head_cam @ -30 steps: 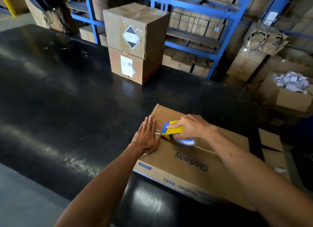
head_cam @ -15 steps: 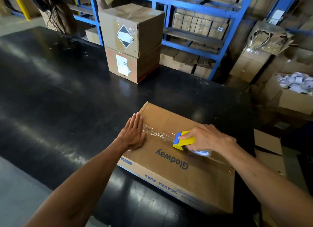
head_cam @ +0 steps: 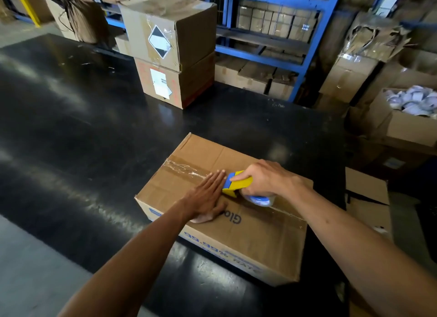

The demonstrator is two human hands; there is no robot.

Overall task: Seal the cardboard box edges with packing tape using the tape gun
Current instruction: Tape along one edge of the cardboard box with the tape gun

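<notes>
The right hand (head_cam: 267, 178) is clenched around the yellow-and-blue tape gun (head_cam: 237, 183), which sits on the centre seam of the cardboard box (head_cam: 248, 234), farther along than half a second ago. The left hand (head_cam: 205, 199), flat and holding nothing, has slid up behind it, fingertips touching the gun. Clear tape (head_cam: 186, 169) now stretches back to the box's far-left edge on the black table (head_cam: 82, 127).

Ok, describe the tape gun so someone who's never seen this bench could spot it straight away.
Start at the black table and find the flat cardboard box nearest the camera. On its top, the tape gun sits in the right hand, just beyond the left hand fingertips. It is the only yellow and blue thing among brown cartons.
</notes>
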